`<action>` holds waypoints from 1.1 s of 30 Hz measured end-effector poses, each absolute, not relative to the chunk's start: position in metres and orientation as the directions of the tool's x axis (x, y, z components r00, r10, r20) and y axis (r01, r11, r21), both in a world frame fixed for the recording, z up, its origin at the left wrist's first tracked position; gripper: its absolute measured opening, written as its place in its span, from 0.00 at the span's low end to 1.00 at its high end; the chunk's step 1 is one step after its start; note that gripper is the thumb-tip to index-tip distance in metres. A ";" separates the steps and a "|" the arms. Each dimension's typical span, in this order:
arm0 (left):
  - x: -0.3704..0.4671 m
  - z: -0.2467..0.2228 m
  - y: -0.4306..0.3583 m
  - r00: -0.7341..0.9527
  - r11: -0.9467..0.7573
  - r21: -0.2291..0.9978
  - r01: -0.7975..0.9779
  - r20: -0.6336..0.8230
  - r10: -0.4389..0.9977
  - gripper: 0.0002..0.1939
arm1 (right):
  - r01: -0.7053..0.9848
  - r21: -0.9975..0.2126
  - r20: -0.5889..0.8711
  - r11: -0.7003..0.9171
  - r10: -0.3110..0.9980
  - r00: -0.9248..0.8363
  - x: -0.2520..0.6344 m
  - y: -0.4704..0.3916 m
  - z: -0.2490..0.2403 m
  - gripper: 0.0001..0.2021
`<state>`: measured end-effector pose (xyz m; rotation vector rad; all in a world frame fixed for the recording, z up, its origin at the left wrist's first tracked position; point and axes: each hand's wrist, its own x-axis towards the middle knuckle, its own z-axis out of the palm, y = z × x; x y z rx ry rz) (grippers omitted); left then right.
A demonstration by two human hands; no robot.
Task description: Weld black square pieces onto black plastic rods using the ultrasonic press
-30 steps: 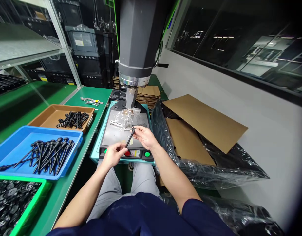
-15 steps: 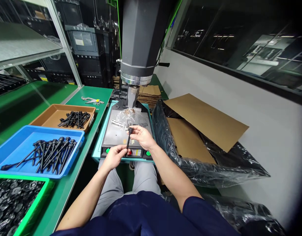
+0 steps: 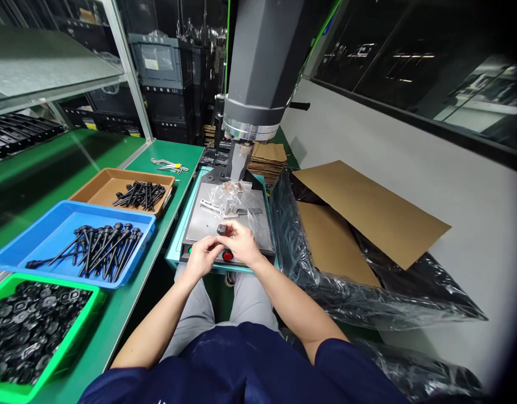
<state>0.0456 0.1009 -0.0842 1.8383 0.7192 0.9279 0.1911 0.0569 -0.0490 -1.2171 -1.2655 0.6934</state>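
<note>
My right hand (image 3: 241,242) grips a black rod-like part (image 3: 222,229) near its knobbed head, above the front of the machine's metal plate (image 3: 195,227). Fingers of my left hand (image 3: 203,256) are pinched together against the right fingers, lower on the same part. The shaft is mostly hidden by the hands. To the left, a blue tray (image 3: 52,216) holds several long black rods (image 3: 105,247), and a brown tray (image 3: 96,188) holds several shorter ones (image 3: 144,195). Many black round pieces (image 3: 31,320) fill a green bin (image 3: 88,320).
The grey press head (image 3: 256,62) hangs over the plate, where clear plastic and small metal pieces lie. A red button (image 3: 227,256) sits on the front edge. Pliers (image 3: 170,165) rest on the green table (image 3: 185,150). Cardboard sheets (image 3: 368,207) and black plastic wrap are at right.
My left hand has moved up and right to meet the right hand. The black part's shaft, visible before, is now mostly covered. The whole view has shifted slightly.
</note>
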 end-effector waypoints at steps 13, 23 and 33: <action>0.023 -0.082 0.101 0.471 -0.408 0.908 0.093 0.320 0.822 0.10 | 0.355 -0.839 0.488 0.412 0.858 0.160 0.167 0.055 -0.047 0.10; -0.145 -0.049 0.160 -0.108 -0.131 0.827 0.546 0.225 0.968 0.12 | 0.136 -0.964 0.249 0.229 0.956 0.155 0.187 0.053 -0.081 0.27; -0.225 -0.044 0.219 -0.239 0.237 0.186 0.954 -0.010 0.971 0.04 | 0.181 -0.969 0.206 0.166 0.951 0.231 0.225 0.006 -0.073 0.28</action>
